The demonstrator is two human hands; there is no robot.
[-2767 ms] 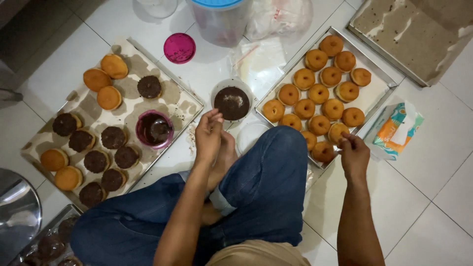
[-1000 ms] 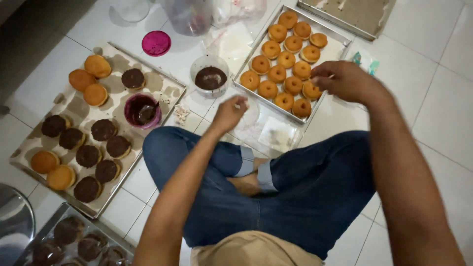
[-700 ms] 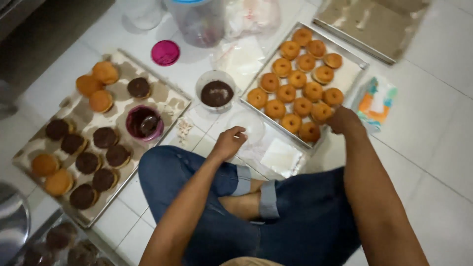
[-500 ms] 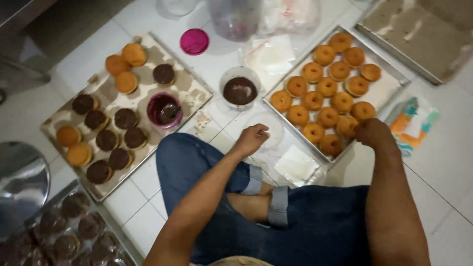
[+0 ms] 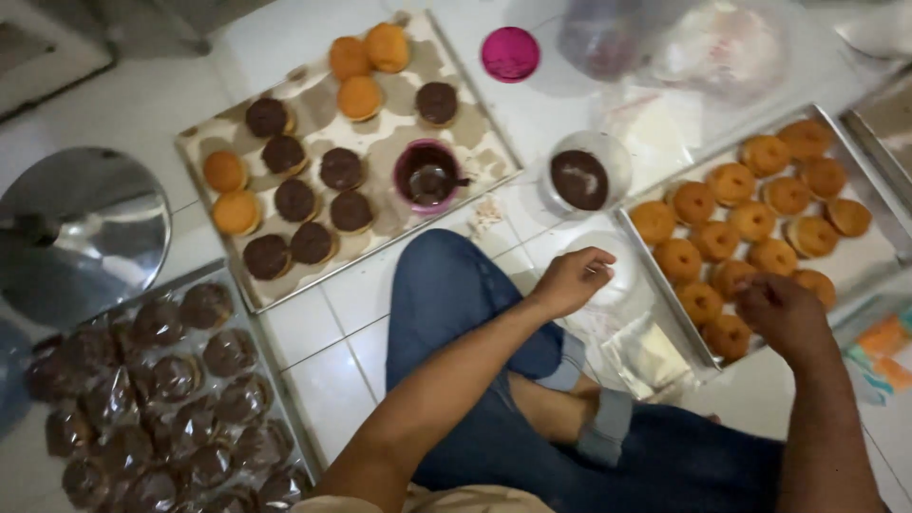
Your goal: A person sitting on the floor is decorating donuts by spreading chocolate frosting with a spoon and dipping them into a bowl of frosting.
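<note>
The person sat cross-legged on the tiled floor [image 5: 313, 332], and the work in hand looked like the picking-up step: taking a plain doughnut from the tray of plain doughnuts [image 5: 860, 261] for glazing. The right hand [image 5: 784, 313] hovered over the near corner of that tray, fingers curled down and drawn together over a plain doughnut [image 5: 730, 334] at the tray's front edge; whether they had closed on it I could not tell, as the back of the hand hid the fingertips. The left hand [image 5: 573, 278] was left of the tray, just above the knee, loosely closed with thumb and forefinger pinched together; what they pinched, if anything, was too small to make out. It lay over a clear plastic lid or dish [image 5: 613, 271] touching the tray's left rim.

Beyond that hand, still left of the tray, stood a clear bowl of chocolate glaze [image 5: 580, 179]. Farther left lay a paper-lined tray [image 5: 380, 204] carrying glazed and unglazed doughnuts and a pink bowl of chocolate [image 5: 427, 177] with a spoon in it. A pink lid [image 5: 510, 53] sat beyond it.

As a judgement, the next move called for a firm but gentle grip on the doughnut, lifting it clear of its neighbours, then carrying it left to the glaze bowl without brushing the knee.
</note>
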